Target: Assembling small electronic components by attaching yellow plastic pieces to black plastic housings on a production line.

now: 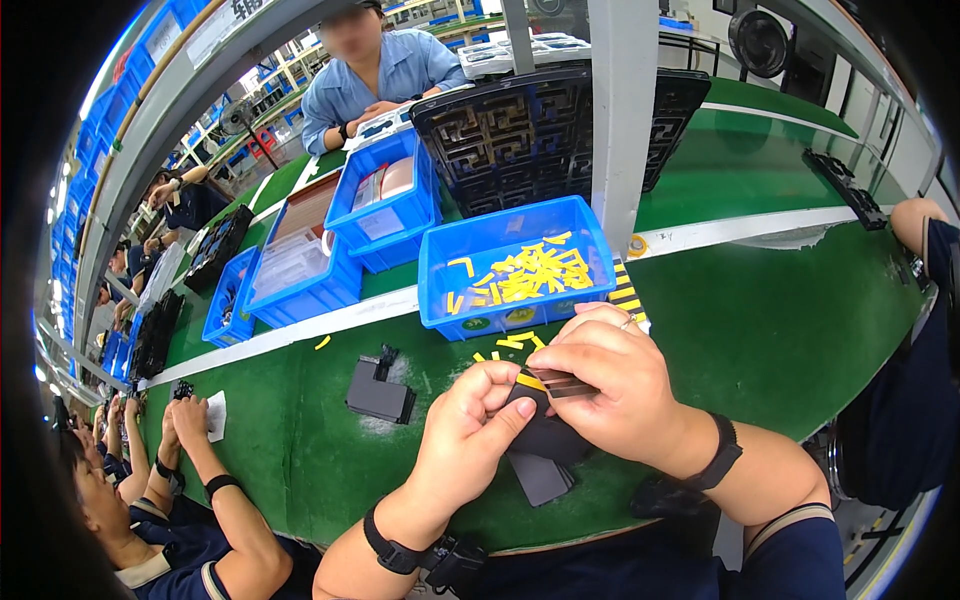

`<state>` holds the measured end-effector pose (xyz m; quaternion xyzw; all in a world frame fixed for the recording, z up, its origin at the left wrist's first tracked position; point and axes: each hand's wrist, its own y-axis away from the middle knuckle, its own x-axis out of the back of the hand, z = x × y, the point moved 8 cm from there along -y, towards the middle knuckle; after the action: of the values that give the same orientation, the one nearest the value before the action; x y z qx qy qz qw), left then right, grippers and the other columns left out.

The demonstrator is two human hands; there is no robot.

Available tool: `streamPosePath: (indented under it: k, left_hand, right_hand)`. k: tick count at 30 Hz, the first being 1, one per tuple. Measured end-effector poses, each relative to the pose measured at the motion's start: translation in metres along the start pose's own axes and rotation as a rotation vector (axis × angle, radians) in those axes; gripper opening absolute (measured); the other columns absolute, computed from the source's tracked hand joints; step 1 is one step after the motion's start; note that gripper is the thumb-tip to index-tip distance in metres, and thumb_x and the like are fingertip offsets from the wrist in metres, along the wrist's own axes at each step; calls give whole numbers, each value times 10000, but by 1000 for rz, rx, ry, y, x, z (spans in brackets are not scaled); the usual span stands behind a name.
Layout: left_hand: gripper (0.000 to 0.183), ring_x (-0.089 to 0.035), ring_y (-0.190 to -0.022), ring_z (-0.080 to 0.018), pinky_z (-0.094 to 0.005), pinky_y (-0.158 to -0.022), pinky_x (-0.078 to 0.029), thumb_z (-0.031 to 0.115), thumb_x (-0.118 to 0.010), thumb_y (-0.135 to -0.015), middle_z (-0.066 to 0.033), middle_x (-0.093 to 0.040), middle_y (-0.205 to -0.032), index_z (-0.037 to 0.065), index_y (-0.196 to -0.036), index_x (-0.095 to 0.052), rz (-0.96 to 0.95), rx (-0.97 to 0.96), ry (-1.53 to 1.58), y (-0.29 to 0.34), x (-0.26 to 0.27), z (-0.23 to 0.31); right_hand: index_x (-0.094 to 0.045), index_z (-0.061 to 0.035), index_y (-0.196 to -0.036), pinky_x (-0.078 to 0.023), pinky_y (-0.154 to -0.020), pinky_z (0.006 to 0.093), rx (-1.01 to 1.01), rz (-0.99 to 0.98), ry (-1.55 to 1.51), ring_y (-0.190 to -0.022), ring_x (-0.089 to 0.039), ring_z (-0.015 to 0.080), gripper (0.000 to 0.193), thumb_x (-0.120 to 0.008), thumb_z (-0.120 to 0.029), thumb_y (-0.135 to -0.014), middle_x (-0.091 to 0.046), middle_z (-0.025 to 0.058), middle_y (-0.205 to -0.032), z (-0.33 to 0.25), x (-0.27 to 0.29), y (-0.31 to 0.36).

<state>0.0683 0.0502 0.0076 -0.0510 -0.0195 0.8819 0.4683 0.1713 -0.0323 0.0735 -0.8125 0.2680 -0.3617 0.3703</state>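
My left hand (470, 415) pinches a black flat piece (552, 440) by its upper end, where a yellow strip (530, 381) lies across it. In my right hand (622, 385) is a slim dark metal tool that looks like tweezers (570, 387), close against the strip. The fingers partly hide its tip. Below my hands a small stack of dark grey flat pieces (540, 478) rests on the green table. Several loose yellow strips (515, 341) lie just beyond my fingers, before a blue bin (510, 318) that holds many more.
Left of my hands sits a stack of black notched pieces (380, 392). Farther left are blue bins (300, 300). Black moulded trays (510, 130) lean behind a white post (622, 120). Co-workers sit at left, across the table and at right. A tape roll (637, 245) lies near the post.
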Motion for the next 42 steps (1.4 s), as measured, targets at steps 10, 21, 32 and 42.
streamPosePath:
  k: [10,21,32,42]
  left_hand:
    - [254,-578,-878,-62,-213,-735,-473,25,-574,-888,-76,-661,-973,-17,-1122,-485,27,14,-48,4,-4,4]
    - [247,-584,-934,-98,-227,-821,-450,-40,-507,-888,-90,-631,-1030,-7,-1128,-466,94,40,11,0,4,1]
    - [254,-600,-949,-134,-249,-823,-468,-34,-505,-899,-115,-627,-1048,-10,-1143,-439,27,-37,190,-2,3,5]
    - [373,-627,-792,-114,-241,-709,-486,2,-590,-848,-96,-674,-895,25,-1196,-455,123,-228,-496,6,1,33]
  right_hand:
    - [-616,-55,-793,-437,-756,372,-60,-54,7,-794,-563,251,200,-708,-40,-615,-573,60,-814,4,-4,1]
    - [-601,-60,-773,-395,-909,479,173,-105,276,-970,-550,262,203,-696,-84,-595,-572,72,-952,-20,0,-4]
    - [-622,-90,-787,-384,-925,515,130,-94,82,-993,-581,262,220,-722,-33,-599,-633,19,-917,-22,0,-2]
    - [-645,-91,-793,-383,-974,459,44,-143,-23,-989,-590,265,180,-746,-29,-657,-659,12,-878,-9,-2,-6]
